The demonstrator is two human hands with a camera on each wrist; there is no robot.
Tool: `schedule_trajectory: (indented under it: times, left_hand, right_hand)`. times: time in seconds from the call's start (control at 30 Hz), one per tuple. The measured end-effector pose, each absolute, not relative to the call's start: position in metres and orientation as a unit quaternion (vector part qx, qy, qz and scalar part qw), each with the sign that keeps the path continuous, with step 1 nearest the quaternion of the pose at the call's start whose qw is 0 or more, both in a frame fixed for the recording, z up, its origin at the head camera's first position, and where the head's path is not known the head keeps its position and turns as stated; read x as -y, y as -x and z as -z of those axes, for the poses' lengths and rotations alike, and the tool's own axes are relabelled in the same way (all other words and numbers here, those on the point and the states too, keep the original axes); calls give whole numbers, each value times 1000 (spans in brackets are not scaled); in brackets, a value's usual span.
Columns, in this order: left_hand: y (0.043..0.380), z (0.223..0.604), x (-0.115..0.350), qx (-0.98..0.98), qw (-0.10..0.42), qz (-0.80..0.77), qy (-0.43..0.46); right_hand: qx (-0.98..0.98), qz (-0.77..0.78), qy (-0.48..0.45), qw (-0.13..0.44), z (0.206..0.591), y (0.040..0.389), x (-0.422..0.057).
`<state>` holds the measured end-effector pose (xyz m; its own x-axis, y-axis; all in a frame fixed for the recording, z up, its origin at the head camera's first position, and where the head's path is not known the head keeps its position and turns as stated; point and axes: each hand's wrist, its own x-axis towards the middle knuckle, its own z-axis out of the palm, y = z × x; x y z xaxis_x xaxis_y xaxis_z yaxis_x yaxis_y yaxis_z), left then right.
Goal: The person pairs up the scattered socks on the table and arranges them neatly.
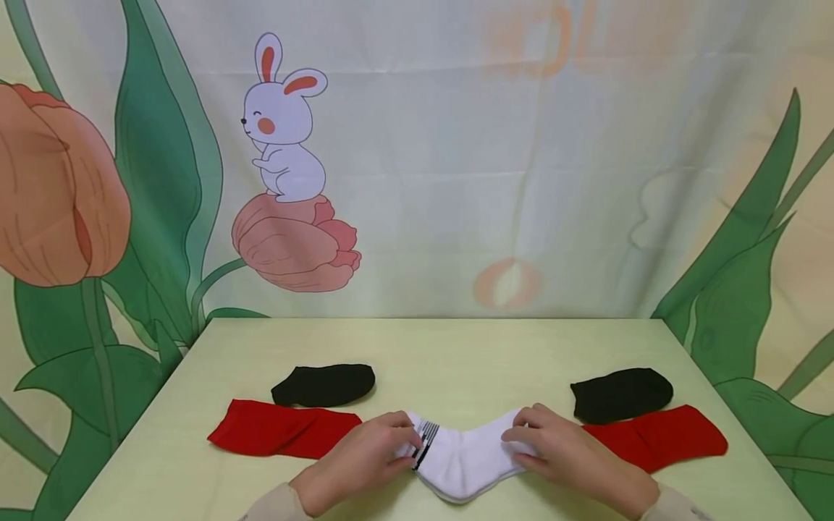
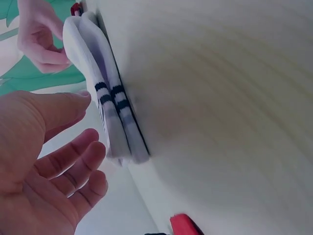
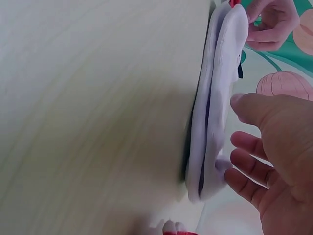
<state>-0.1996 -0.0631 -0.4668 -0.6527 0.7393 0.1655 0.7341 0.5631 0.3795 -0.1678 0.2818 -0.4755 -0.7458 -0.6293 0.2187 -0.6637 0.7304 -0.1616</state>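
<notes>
Two white socks (image 1: 464, 456), one lying on the other, rest near the table's front, bent at the heel. Black stripes (image 2: 111, 97) ring their cuffs. Over the cuff end is my left hand (image 1: 384, 447); the left wrist view shows its fingers (image 2: 88, 156) loosely bent and apart, with nothing pinched between them. At the toe end, my right hand (image 1: 554, 447) has its fingers (image 3: 252, 164) relaxed, the fingertips at or very close to the fabric. Whether they touch it I cannot tell. In the right wrist view the socks (image 3: 215, 107) appear edge-on as two layers.
To the left lie a black sock (image 1: 324, 385) and a red sock (image 1: 276, 428). Another black sock (image 1: 622, 394) and red sock (image 1: 664, 438) lie on the right, partly behind my right hand. A printed curtain (image 1: 417, 145) hangs behind the table (image 1: 476, 362).
</notes>
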Motion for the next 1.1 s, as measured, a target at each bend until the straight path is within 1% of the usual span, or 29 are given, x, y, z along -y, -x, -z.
schedule_trajectory:
  times: [0.13, 0.23, 0.3, 0.43, 0.53, 0.8, 1.0, 1.1]
  left_hand:
    - [198, 466, 59, -879, 8, -201, -432]
    - [198, 465, 57, -880, 22, -190, -434]
    - [199, 465, 56, -883, 34, -186, -429]
    - [201, 467, 55, -887, 45, -183, -422]
    - [201, 468, 54, -886, 45, -183, -423]
    - [201, 469, 54, -887, 44, -183, -422]
    - [202, 469, 53, -887, 41, -181, -422]
    - [204, 468, 53, -886, 35, -177, -428]
  right_hand:
    - [925, -120, -354, 66, 477, 168, -281]
    - [924, -117, -358, 61, 479, 168, -282]
    - [921, -115, -365, 68, 480, 168, -283]
    - [909, -110, -389, 103, 484, 169, -284]
    - [901, -112, -402, 119, 486, 168, -285]
    - [898, -122, -406, 118, 487, 168, -284]
    - [895, -116, -411, 130, 487, 170, -284]
    - [899, -114, -406, 121, 486, 173, -284]
